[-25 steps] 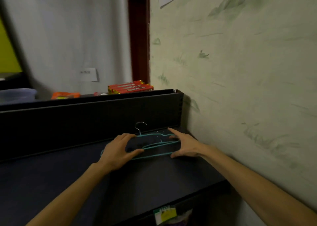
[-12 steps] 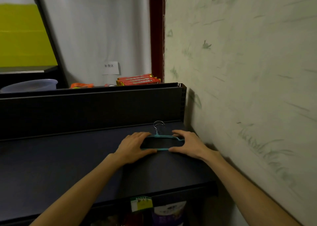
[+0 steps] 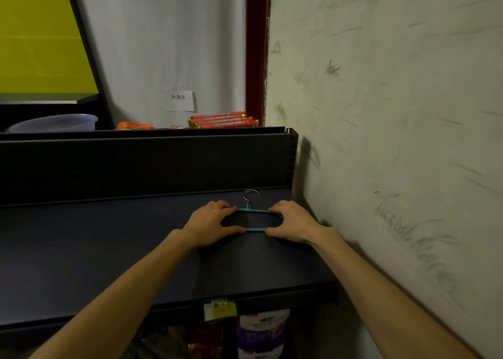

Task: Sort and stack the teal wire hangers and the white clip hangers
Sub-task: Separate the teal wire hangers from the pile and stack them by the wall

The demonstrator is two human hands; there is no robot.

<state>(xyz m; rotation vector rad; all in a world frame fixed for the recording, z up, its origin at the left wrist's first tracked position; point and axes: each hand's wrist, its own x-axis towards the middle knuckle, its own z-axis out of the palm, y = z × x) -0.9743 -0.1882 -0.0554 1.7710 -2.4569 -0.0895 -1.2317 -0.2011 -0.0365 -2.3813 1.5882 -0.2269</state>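
Observation:
The teal wire hangers (image 3: 255, 229) lie flat in one stack at the back right of the dark shelf (image 3: 109, 249), their metal hooks (image 3: 251, 195) pointing at the back panel. My left hand (image 3: 211, 224) covers the stack's left end, thumb on the lower bar. My right hand (image 3: 292, 222) covers its right end, close to the wall. Both hands press or grip the stack; the ends are hidden under them. No white clip hangers are in view.
A black back panel (image 3: 136, 165) rises behind the shelf. The pale wall (image 3: 394, 140) bounds it on the right. Beyond the panel lie red snack packets (image 3: 221, 120) and a bluish basin (image 3: 54, 123). Packaged goods (image 3: 261, 334) hang below the shelf's front edge.
The spread teal hangers have been drawn together into one narrow stack between my hands, which moved closer together. The camera view shifted left and tilted down.

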